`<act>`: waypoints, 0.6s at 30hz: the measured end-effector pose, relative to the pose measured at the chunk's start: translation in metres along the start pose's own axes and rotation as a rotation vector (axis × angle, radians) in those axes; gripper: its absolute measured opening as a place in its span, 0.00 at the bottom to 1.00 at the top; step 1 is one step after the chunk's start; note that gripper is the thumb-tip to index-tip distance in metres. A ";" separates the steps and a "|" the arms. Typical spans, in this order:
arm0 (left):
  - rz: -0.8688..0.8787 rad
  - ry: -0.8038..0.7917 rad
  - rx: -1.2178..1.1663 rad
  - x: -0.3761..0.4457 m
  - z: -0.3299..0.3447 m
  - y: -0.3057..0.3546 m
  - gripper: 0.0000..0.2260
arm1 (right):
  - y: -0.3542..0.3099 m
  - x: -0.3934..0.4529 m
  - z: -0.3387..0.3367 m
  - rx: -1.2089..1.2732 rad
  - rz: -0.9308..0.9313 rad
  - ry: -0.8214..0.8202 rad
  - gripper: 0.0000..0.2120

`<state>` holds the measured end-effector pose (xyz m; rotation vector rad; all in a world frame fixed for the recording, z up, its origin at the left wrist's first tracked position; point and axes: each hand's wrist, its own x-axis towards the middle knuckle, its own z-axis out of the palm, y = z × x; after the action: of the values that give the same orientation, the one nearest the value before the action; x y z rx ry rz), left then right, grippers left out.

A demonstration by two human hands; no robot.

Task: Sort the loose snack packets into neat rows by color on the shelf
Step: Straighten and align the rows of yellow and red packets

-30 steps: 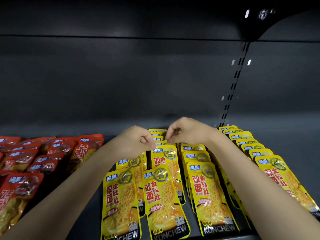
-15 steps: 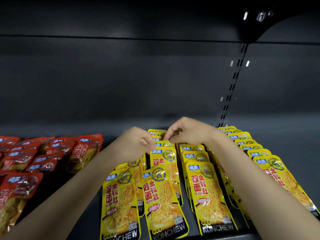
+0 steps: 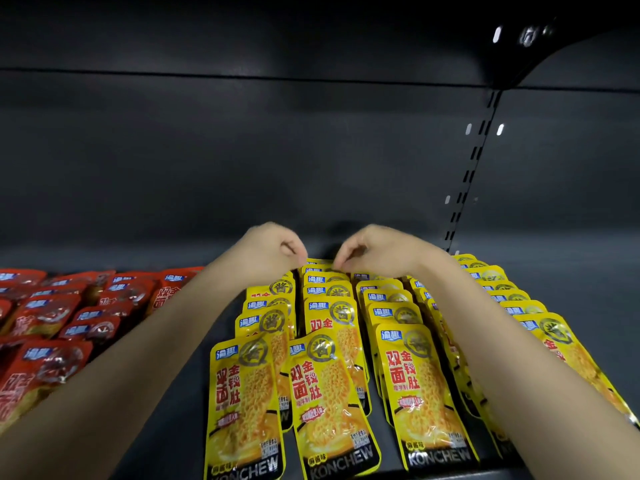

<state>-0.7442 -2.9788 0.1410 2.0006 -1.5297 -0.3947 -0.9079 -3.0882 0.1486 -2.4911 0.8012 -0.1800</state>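
Head view, near to far: glossy yellow foil snack packets (image 3: 424, 386) overlapping in rows across the dark grey metal shelf (image 3: 173, 427), nearest ones cropped by the bottom edge. Bare strip of shelf between the yellow rows and the shiny red foil snack packets (image 3: 52, 320) at left, those cut off by the left frame edge. More bare shelf to the right of the outermost yellow row, reaching toward the slotted black upright (image 3: 467, 174) and the dark back panel (image 3: 242, 161).

Both forearms stretched over the packets, covering parts of two yellow rows beneath them. Left hand (image 3: 270, 251) at the far end of the yellow rows, fingers curled under, tips down at the top edges of the rearmost packets. Right hand (image 3: 377, 251) just beside it, likewise curled, thumb and forefinger close together at the back of the middle row. Cannot tell whether either hand actually pinches a packet or only touches one: fingertips blurred and turned away from the camera.

Rearmost packets small, stacked tight and partly hidden behind the knuckles. Upper shelf area dark, detail hard to make out.
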 end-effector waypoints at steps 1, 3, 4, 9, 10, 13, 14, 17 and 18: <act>0.000 -0.028 0.028 0.006 -0.002 0.000 0.05 | 0.001 0.002 -0.003 -0.011 0.008 0.023 0.09; -0.004 -0.094 0.089 0.017 -0.004 0.000 0.04 | 0.003 0.008 -0.009 -0.082 0.039 0.050 0.09; -0.005 -0.120 0.114 0.021 -0.003 0.000 0.04 | 0.004 0.011 -0.011 -0.126 0.056 0.054 0.09; 0.022 -0.248 0.135 0.029 0.002 0.002 0.05 | 0.004 0.025 -0.013 -0.230 0.097 0.006 0.09; 0.031 -0.280 0.133 0.029 0.003 0.003 0.06 | 0.003 0.028 -0.011 -0.233 0.096 -0.009 0.08; 0.039 -0.309 0.126 0.029 0.006 0.002 0.07 | 0.001 0.035 -0.006 -0.234 0.084 -0.054 0.08; 0.039 -0.304 0.114 0.029 0.006 0.001 0.06 | 0.001 0.037 -0.004 -0.231 0.086 -0.070 0.08; 0.027 -0.288 0.090 0.028 0.007 -0.001 0.04 | 0.001 0.041 0.000 -0.212 0.082 -0.104 0.09; 0.017 -0.281 0.079 0.028 0.007 -0.001 0.03 | 0.001 0.041 0.001 -0.209 0.075 -0.106 0.10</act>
<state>-0.7387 -3.0069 0.1378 2.0581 -1.7543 -0.6397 -0.8745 -3.1120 0.1460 -2.6328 0.9079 0.0649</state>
